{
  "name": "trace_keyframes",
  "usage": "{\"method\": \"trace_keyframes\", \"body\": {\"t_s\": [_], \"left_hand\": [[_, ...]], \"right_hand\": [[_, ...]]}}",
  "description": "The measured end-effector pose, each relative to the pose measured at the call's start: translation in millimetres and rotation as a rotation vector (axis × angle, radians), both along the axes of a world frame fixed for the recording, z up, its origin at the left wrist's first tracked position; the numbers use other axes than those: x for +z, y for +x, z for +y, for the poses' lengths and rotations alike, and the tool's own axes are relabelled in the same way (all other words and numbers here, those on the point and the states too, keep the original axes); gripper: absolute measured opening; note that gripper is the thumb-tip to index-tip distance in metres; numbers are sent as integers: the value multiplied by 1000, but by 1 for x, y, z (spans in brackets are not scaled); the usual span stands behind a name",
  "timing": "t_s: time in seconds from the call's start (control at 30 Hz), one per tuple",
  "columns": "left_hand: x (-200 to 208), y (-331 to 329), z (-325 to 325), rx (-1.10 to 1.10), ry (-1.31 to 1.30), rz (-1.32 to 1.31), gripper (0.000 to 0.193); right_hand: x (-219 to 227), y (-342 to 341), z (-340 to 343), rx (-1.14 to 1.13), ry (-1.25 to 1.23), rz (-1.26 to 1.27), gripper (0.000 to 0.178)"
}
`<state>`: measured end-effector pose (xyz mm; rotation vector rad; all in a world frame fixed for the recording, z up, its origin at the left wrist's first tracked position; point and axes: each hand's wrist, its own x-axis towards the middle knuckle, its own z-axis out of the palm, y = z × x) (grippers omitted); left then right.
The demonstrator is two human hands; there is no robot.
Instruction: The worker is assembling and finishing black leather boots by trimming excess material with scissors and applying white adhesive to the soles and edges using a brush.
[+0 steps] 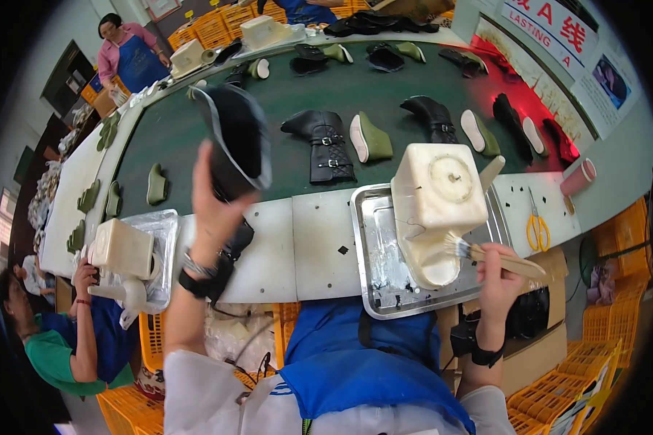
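My left hand (219, 196) grips a black boot (238, 138) by its shaft, raised over the near edge of the green belt. The boot's wide opening faces me, and its outline is blurred. In my right hand (499, 279) is a wooden-handled brush (519, 265). Its pale bristles touch or lie right beside the lower spout of a cream plastic pot (442, 196). The pot stands in a metal tray (374, 293) with dark specks on it.
On the green belt (268, 98) lie black boots (330, 141) and green shoe lasts (370, 138). Yellow-handled scissors (537, 230) and a pink cup (579, 177) sit at the right. A co-worker (65, 348) at left touches another cream pot (123, 246). Orange crates (559, 384) stand below.
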<state>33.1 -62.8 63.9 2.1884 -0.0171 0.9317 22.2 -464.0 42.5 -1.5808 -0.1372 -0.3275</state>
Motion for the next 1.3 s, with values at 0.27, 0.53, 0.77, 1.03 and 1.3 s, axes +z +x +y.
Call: {"method": "trace_keyframes", "body": {"t_s": [0.27, 0.53, 0.77, 1.03, 1.3], "left_hand": [[-1, 76, 208, 631, 506, 443, 90], [-114, 111, 260, 811, 301, 915, 101], [-203, 115, 334, 187, 500, 1214, 76], [-97, 105, 324, -166, 282, 796, 51], [5, -45, -4, -499, 529, 632, 49]], "right_hand": [[-11, -7, -17, -94, -98, 90, 10], [-28, -24, -24, -186, -206, 295, 11], [-18, -6, -16, -129, -549, 269, 16], [-40, 21, -42, 93, -893, 243, 25], [-69, 15, -51, 220, -805, 46, 29]]}}
